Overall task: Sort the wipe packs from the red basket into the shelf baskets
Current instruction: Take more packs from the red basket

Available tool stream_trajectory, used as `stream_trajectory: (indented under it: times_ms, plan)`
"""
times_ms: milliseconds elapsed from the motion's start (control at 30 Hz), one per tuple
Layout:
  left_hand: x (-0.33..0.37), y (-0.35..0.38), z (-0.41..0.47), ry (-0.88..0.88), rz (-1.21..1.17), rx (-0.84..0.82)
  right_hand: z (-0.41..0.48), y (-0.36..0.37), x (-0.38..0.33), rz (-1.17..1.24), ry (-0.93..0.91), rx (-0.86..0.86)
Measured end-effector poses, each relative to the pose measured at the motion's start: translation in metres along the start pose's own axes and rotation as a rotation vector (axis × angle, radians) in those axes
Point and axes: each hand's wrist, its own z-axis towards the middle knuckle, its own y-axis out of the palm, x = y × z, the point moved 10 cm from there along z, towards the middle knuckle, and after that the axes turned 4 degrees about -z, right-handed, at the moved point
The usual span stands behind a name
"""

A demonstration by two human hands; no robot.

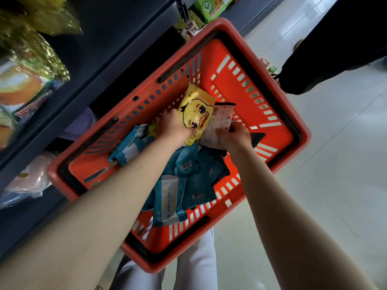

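Forearms extended, left fingers grip yellow pack, right fingers pinch white pack.

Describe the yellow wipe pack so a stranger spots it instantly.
Inside the red basket, near its middle, the left hand grips a pack. It alone is yellow with a cartoon duck face, unlike the teal packs and the white pack beside it.

Fig. 1. Counts. Basket: one, red. My hands: two, left hand and right hand. Yellow pack: one. White pack: one. Teal packs: at least four; they overlap, so I cannot give the exact number.
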Motion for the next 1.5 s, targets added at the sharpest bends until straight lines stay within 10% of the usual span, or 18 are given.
stream_trajectory:
  times_ms: [467,867,1167,1500]
  plan:
    - [0.025,-0.088,-0.169,0.129,-0.723,0.020,-0.179,-0.044,-0.078,0.732,-0.267,-0.359]
    - [0.047,-0.279,-0.423,0.325,-0.985,0.287,-0.471,-0.060,-0.225,0.142,-0.762,-0.596]
    - [-0.044,-0.376,-0.547,0.255,-1.252,0.767,-0.604,-0.029,-0.249,0.465,-0.573,-0.984]
    - [-0.153,-0.469,-0.611,0.366,-1.395,0.758,-0.729,0.063,-0.271,0.224,-0.977,-0.783]
